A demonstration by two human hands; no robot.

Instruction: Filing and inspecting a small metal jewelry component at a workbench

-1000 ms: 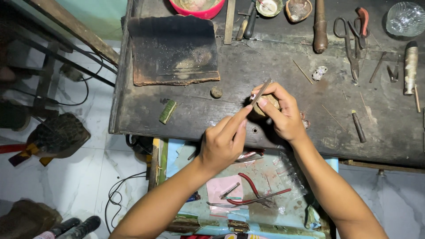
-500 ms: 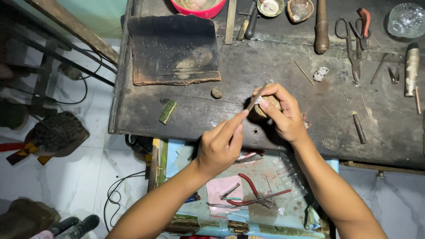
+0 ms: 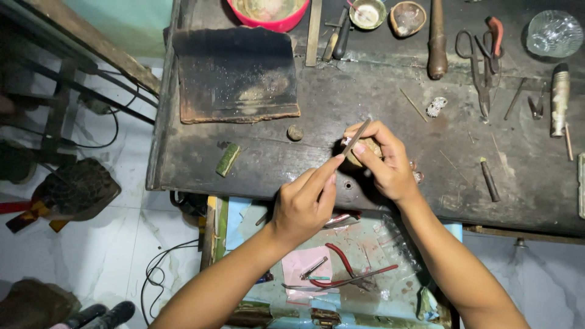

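My left hand (image 3: 301,207) pinches a thin flat metal file (image 3: 358,135) that slants up and to the right. The file's far end lies against a small tan piece (image 3: 365,148), which my right hand (image 3: 390,170) grips at the near edge of the dark, worn workbench (image 3: 274,161). Both hands are close together, with fingertips almost touching. My fingers hide most of the piece.
A charred slab (image 3: 234,73), a green block (image 3: 228,159) and a small ball (image 3: 295,132) lie to the left. A red bowl (image 3: 268,12), small dishes, a wooden handle (image 3: 437,42), scissors (image 3: 478,61) and a glass bowl (image 3: 553,33) line the back. Below is a tray with red-handled pliers (image 3: 347,274).
My left hand has drawn back a little toward me, sliding the file along the piece. My right hand has stayed in place.
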